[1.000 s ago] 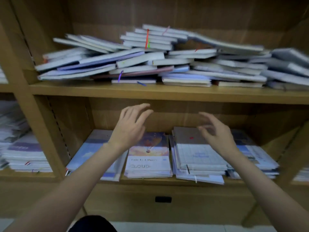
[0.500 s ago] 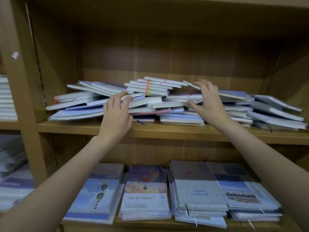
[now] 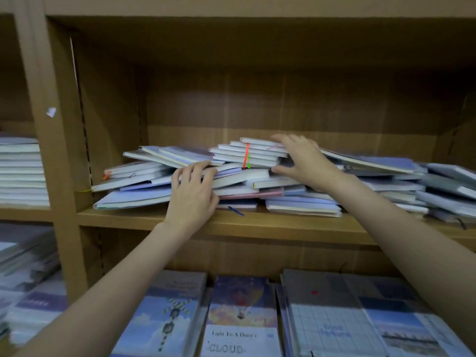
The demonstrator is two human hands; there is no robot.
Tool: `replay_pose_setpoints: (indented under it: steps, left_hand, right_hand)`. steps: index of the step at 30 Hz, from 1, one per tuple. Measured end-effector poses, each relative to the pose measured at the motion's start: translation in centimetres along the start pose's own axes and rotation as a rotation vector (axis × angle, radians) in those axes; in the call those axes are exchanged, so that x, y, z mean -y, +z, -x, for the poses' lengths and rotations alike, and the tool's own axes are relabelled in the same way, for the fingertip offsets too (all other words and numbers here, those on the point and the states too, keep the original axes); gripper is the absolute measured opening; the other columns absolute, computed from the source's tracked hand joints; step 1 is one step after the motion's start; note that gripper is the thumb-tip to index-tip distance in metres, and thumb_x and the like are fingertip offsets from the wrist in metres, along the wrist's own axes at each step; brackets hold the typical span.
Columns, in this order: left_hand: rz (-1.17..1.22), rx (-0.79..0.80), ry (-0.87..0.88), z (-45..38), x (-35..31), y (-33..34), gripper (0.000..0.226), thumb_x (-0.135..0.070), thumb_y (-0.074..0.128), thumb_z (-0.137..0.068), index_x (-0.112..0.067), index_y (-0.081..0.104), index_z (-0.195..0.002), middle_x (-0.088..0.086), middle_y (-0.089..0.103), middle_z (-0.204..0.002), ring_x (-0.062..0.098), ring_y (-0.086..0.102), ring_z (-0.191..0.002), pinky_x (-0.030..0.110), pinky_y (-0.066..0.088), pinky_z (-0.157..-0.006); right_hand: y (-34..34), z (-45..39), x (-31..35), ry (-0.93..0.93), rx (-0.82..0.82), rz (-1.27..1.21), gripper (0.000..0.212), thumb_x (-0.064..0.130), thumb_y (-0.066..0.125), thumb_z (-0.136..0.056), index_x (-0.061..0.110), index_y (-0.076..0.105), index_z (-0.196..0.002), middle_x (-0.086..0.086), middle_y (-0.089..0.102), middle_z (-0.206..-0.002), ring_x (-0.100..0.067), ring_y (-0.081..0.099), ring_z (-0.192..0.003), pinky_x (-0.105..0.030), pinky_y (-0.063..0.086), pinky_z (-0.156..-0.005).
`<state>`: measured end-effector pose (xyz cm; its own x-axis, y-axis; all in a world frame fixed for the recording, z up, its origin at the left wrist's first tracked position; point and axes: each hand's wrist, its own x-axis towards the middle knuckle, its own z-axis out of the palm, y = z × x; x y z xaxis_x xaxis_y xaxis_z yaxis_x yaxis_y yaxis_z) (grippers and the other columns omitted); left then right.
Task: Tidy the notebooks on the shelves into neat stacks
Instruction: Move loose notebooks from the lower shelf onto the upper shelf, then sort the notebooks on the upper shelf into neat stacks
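A messy pile of pale blue and white notebooks (image 3: pixel 144 176) sprawls across the middle wooden shelf (image 3: pixel 257 224). On top, at the centre, sits a small stack of notebooks (image 3: pixel 239 155) with an orange and a green ribbon marker hanging down its front. My left hand (image 3: pixel 192 194) is at the front of the pile, fingers curled over the edges of several slanted notebooks. My right hand (image 3: pixel 305 162) grips the right end of the small top stack, fingers on its top and thumb under it. More notebooks (image 3: pixel 401 184) lie fanned out to the right.
The lower shelf holds flat stacks of notebooks with picture covers (image 3: pixel 242 323). A neat white stack (image 3: pixel 20 171) stands in the left compartment behind the upright wooden divider (image 3: pixel 54 140). The space above the pile is open up to the upper shelf board (image 3: pixel 257 9).
Both hands rose from the lower shelf to the messy pile. Since half a second ago the left hand has curled onto the notebook edges and the right hand has closed on the top stack.
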<state>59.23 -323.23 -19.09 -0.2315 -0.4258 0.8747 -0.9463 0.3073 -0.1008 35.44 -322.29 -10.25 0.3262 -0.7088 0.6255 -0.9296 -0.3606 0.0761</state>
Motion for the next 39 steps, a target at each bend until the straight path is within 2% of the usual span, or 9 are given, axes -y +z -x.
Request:
replay_pose_setpoints:
  steps: [10,16,19,23,29,32,35,37,39]
  left_hand:
    - [0.127,-0.052,0.072,-2.2,-5.3,0.1,0.046,-0.021,0.032,-0.079,-0.011,0.047,-0.121,0.014,0.051,-0.132,0.033,0.049,-0.119,0.049,0.037,-0.099]
    - [0.08,-0.05,0.192,-2.6,-9.1,1.1,0.053,-0.014,0.052,-0.074,-0.017,0.048,-0.127,0.016,0.045,-0.14,0.037,0.046,-0.126,0.055,0.033,-0.102]
    - [0.039,0.006,0.184,-2.4,-10.5,1.4,0.056,-0.011,0.07,-0.068,-0.014,0.058,-0.123,0.022,0.041,-0.142,0.041,0.042,-0.128,0.058,0.033,-0.101]
    - [0.031,0.047,0.173,-1.5,-10.7,1.4,0.059,-0.008,0.074,-0.066,-0.011,0.058,-0.122,0.024,0.039,-0.143,0.044,0.042,-0.127,0.058,0.035,-0.099]
    - [0.04,-0.018,0.195,-2.4,-12.3,0.4,0.056,-0.005,0.075,-0.06,-0.009,0.062,-0.114,0.022,0.049,-0.135,0.041,0.047,-0.124,0.058,0.036,-0.098]
    - [0.037,-0.106,0.264,-4.0,-13.7,0.2,0.049,-0.011,0.072,-0.064,-0.01,0.063,-0.111,0.015,0.055,-0.13,0.033,0.05,-0.123,0.05,0.032,-0.105]
    - [0.013,-0.14,0.268,-5.4,-13.9,0.8,0.045,-0.021,0.076,-0.066,-0.012,0.063,-0.109,0.01,0.059,-0.125,0.03,0.052,-0.122,0.05,0.028,-0.106]
    - [-0.036,-0.131,0.259,-5.8,-13.6,1.1,0.047,-0.029,0.08,-0.063,-0.013,0.066,-0.105,0.008,0.061,-0.122,0.028,0.055,-0.118,0.049,0.036,-0.103]
    - [-0.07,-0.138,0.273,-5.9,-13.3,1.5,0.049,-0.033,0.082,-0.061,-0.014,0.067,-0.103,0.008,0.062,-0.12,0.028,0.057,-0.115,0.048,0.033,-0.102]
  right_hand:
    - [-3.0,5.5,-7.0,0.211,0.012,0.026,0.071,0.054,0.053,-0.085,0.013,0.036,-0.141,-0.009,0.041,-0.141,-0.028,0.038,-0.129,-0.043,0.026,-0.108]
    - [-4.2,7.9,-10.9,0.311,0.124,0.241,0.043,0.022,0.052,-0.095,0.012,0.045,-0.136,-0.014,0.06,-0.12,-0.03,0.055,-0.108,-0.034,0.043,-0.082]
    - [-4.3,8.9,-11.8,0.316,0.013,0.387,0.045,-0.001,0.042,-0.094,0.017,0.049,-0.135,-0.015,0.066,-0.099,-0.034,0.06,-0.09,-0.036,0.044,-0.067]
    - [-4.8,11.1,-12.0,0.228,-0.16,0.342,0.044,-0.007,0.051,-0.088,0.009,0.055,-0.129,-0.016,0.068,-0.093,-0.036,0.064,-0.077,-0.039,0.05,-0.061]
    - [-7.8,11.8,-11.4,0.165,-0.555,0.175,0.029,0.001,0.05,-0.093,-0.001,0.059,-0.121,-0.024,0.068,-0.092,-0.041,0.064,-0.072,-0.045,0.053,-0.061]
    - [-9.0,10.6,-11.7,0.19,-0.639,0.172,0.031,0.003,0.047,-0.095,0.001,0.057,-0.124,-0.022,0.066,-0.094,-0.039,0.062,-0.073,-0.035,0.045,-0.058]
    - [-8.1,8.8,-12.7,0.207,-0.497,0.302,0.04,-0.003,0.045,-0.091,0.006,0.053,-0.129,-0.02,0.063,-0.102,-0.038,0.06,-0.084,-0.036,0.041,-0.063]
    - [-6.3,7.8,-13.6,0.332,-0.151,0.358,0.047,-0.001,0.039,-0.093,0.014,0.042,-0.138,-0.017,0.055,-0.126,-0.036,0.051,-0.113,-0.045,0.039,-0.092]
    - [-4.4,7.8,-14.6,0.482,0.057,0.29,0.044,0.01,0.032,-0.1,0.018,0.033,-0.143,-0.013,0.039,-0.144,-0.035,0.032,-0.132,-0.05,0.023,-0.108]
